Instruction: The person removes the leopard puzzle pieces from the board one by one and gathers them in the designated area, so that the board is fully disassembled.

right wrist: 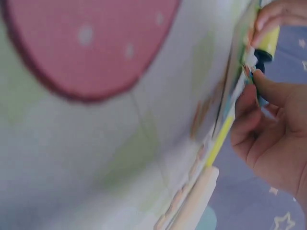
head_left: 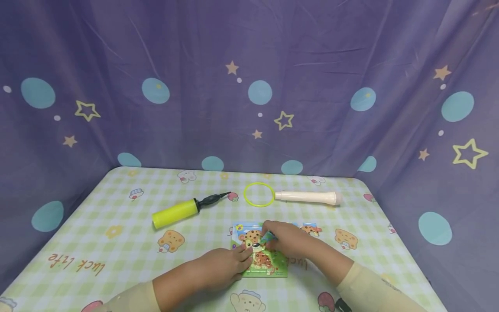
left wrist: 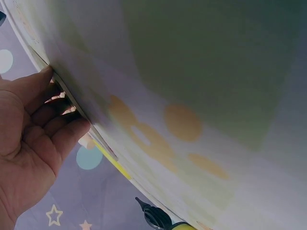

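A small jigsaw board (head_left: 269, 273) with a cartoon spotted cub on green grass lies flat near the front middle of the table. My right hand (head_left: 290, 238) pinches a blue-green puzzle piece (head_left: 268, 237) over the cub's face, between thumb and fingertips. On the board's lower left edge rests my left hand (head_left: 226, 266), its fingers reaching onto the picture. The left wrist view shows this hand (left wrist: 38, 115) with its fingertips along the board's edge. Beyond my right hand lies a loose part of the puzzle, a spotted orange piece (head_left: 310, 229), partly covered by that hand.
A yellow hand pump (head_left: 175, 214) with a black nozzle lies behind on the left. Behind the board are a yellow ring (head_left: 259, 205) and a pale stick-shaped tube (head_left: 306, 197). A checked cloth (head_left: 128, 251) covers the table; a purple curtain (head_left: 195, 130) hangs around it.
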